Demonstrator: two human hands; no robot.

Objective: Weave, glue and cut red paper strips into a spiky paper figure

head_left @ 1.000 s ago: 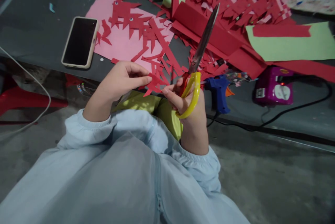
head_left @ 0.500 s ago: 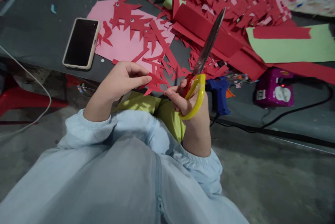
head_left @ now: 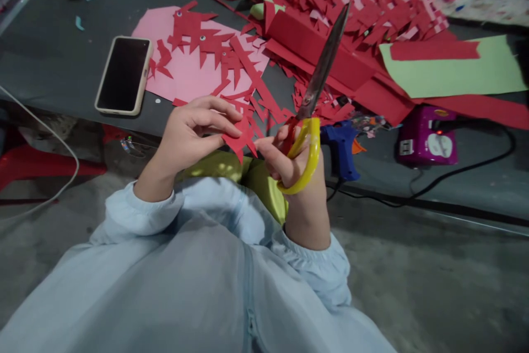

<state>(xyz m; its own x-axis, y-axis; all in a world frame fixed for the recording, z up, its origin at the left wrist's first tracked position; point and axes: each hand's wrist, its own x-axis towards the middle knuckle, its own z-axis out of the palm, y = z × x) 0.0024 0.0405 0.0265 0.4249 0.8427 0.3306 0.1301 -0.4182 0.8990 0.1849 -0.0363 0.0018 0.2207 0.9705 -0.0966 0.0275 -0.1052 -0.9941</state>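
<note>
Between the fingers and thumb of my left hand (head_left: pixel 200 127) is a spiky red paper cutout (head_left: pixel 242 141), held above my lap at the table's edge. My right hand (head_left: pixel 291 157) carries scissors (head_left: pixel 308 144) with yellow and red handles, their blades pointing up and away from me and looking closed. My right thumb and fingertips are pinched by the cutout's right edge; whether they grip it I cannot tell. Beyond my hands, several similar red cutouts (head_left: pixel 198 36), some with small googly eyes, lie on a pink paper sheet (head_left: pixel 165 77).
A phone (head_left: pixel 124 75) lies at left on the dark table (head_left: pixel 41 66). Red scraps and folded red paper (head_left: pixel 318 47) heap up behind the scissors. To the right are a blue glue gun (head_left: pixel 343 146), a purple power box (head_left: pixel 430 138) with a black cable, and green paper (head_left: pixel 433 77).
The red cutout has been turned in my left hand, and its points now face down toward me. My left fingers have shifted over its top. The scissors stay in my right hand.
</note>
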